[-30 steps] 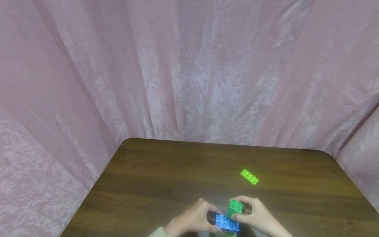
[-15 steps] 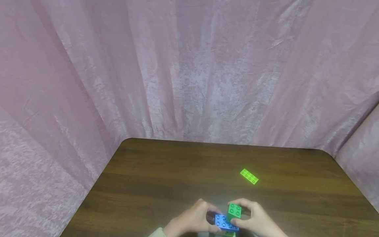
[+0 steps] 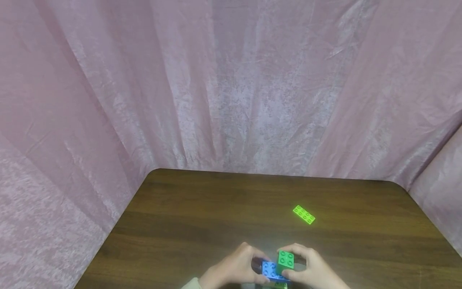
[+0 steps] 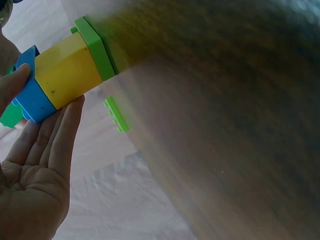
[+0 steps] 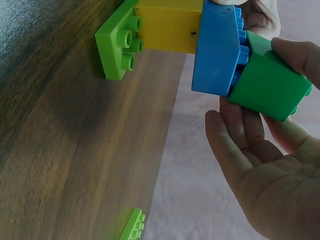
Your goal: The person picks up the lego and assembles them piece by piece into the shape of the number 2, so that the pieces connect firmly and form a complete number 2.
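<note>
**Green brick going onto the blue brick, stack steadied from the left**

My left hand sits at the left side of the stack, fingers curled round it: thumb on the blue brick, fingers along the yellow brick beneath. The stack stands on a lime base plate, which lies flat on the worktop at its near edge.

The green brick sits at the right end of the blue brick, touching it. In the right wrist view it is tilted against the blue studs, not square; whether any stud has engaged I cannot tell.

My right hand pinches the green brick, thumb on one face and fingers wrapped round the other side. So the green brick lies directly in the right hand, and the seating direction runs straight down the stack toward the base plate. Blue brick's long axis runs left to right across me.

Further right and away from me, a loose lime plate lies flat, well apart from both hands, nearer the right.
</note>
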`<action>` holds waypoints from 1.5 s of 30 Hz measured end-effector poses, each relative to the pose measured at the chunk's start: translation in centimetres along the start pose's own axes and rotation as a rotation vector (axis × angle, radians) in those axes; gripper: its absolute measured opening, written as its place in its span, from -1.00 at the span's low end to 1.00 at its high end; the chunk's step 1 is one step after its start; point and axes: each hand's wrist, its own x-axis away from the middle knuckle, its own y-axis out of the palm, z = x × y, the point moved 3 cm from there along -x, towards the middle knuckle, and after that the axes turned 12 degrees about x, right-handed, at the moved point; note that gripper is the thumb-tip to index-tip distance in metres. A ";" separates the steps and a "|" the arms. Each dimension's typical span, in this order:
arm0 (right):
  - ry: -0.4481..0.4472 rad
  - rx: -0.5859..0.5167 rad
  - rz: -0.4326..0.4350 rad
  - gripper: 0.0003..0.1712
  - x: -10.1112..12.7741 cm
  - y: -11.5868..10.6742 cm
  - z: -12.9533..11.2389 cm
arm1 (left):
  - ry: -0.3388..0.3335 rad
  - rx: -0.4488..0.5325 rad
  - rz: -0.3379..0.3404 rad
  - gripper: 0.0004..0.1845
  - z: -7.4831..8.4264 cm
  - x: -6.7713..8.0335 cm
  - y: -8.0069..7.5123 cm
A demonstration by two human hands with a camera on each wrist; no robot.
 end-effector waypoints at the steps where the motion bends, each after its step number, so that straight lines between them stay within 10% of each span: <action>1: -0.009 -0.001 -0.005 -0.57 0.0 0.0 0.0 | 0.000 0.003 0.000 -0.66 0.0 0.0 0.0; 29: 0.001 -0.031 -0.074 -0.57 0.0 0.1 -0.3 | -0.079 0.192 0.000 -0.64 -0.5 0.1 0.0; 45: -0.029 0.072 -0.011 -0.61 0.2 0.1 -0.3 | -0.021 0.116 0.013 -0.66 -0.4 0.1 0.1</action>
